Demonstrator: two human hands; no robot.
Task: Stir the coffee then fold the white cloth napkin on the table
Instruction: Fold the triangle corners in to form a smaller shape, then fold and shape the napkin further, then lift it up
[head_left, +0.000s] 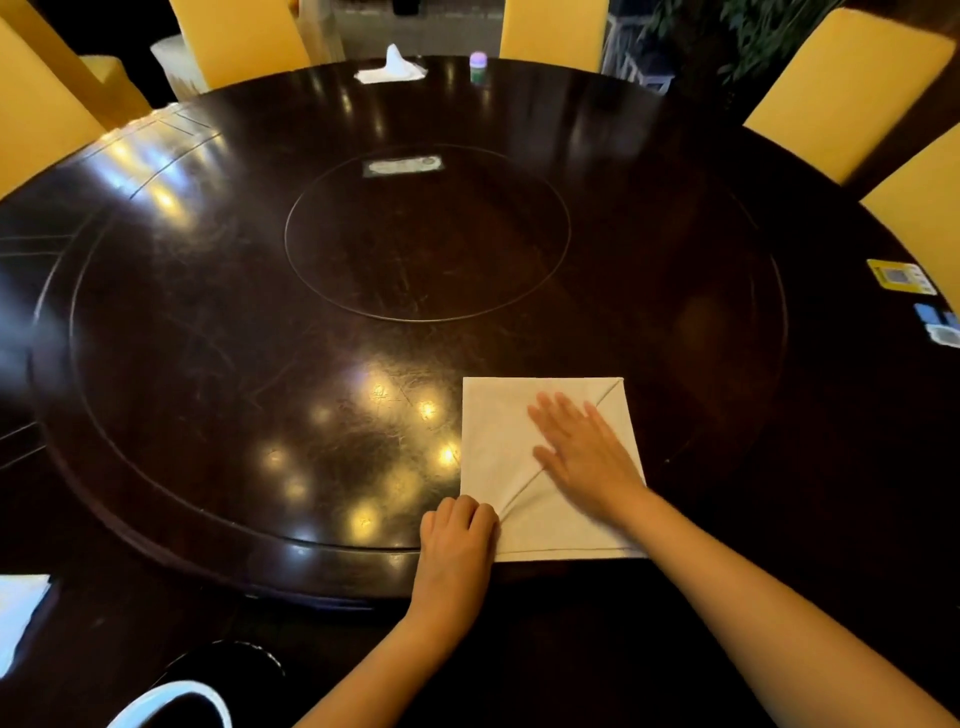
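Note:
The white cloth napkin (498, 426) lies flat on the dark round table (260, 338) near its front edge, roughly square, with a diagonal fold line from its top right corner to its lower left. My right hand (582, 452) rests flat on it, fingers spread, palm down. My left hand (457, 535) is curled at the napkin's lower left corner and pinches the cloth there. A white coffee cup (171, 704) with dark liquid shows at the bottom left, on a dark saucer (234, 657).
A round turntable inset (426, 234) marks the table's middle. A white folded napkin (392, 67) and a small purple-topped bottle (478, 65) stand at the far edge. Cards (901, 278) lie at the right rim, white paper (21, 608) at the left. Yellow chairs (841, 93) ring the table.

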